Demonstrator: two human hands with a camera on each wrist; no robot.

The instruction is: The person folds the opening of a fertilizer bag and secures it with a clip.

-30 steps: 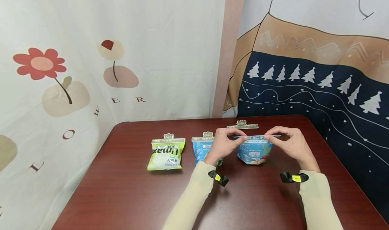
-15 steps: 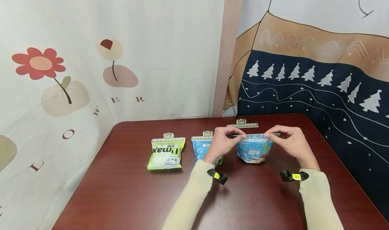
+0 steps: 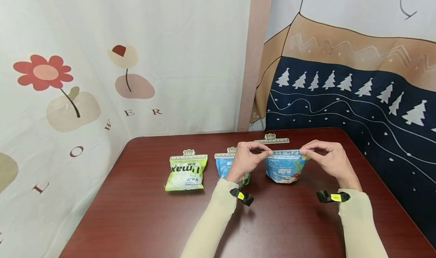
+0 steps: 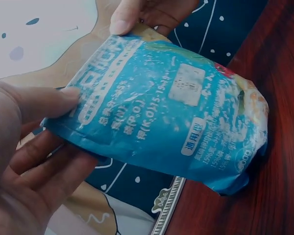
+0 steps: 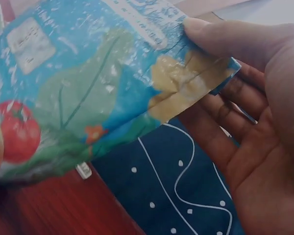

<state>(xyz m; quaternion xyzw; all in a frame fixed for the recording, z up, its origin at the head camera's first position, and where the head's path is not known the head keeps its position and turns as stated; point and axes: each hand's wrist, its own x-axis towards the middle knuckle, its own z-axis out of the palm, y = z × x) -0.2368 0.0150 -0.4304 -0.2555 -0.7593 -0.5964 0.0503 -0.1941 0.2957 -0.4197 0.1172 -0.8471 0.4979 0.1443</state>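
A blue fertilizer bag (image 3: 284,169) printed with vegetables is held upright on the right half of the table. My left hand (image 3: 246,159) pinches its top edge near the left corner, thumb on the printed face and fingers behind. At the right corner, my right hand (image 3: 327,158) pinches the same edge between thumb and fingers. In the left wrist view the bag's top edge (image 4: 100,66) looks flat between both hands. Just behind the bag, a ruler-patterned clip (image 3: 272,140) with a crown-shaped handle lies on the table.
A green bag (image 3: 186,174) with a similar clip (image 3: 189,157) on its top lies at the left. Between it and my left hand is another blue bag (image 3: 225,166), also clipped and partly hidden by that hand. Curtains (image 3: 190,61) hang behind the table (image 3: 163,220).
My right hand has shifted slightly right and my left hand slightly left along the bag's top edge. The bag's upper part now looks more spread out. The other bags and loose clip stay put.
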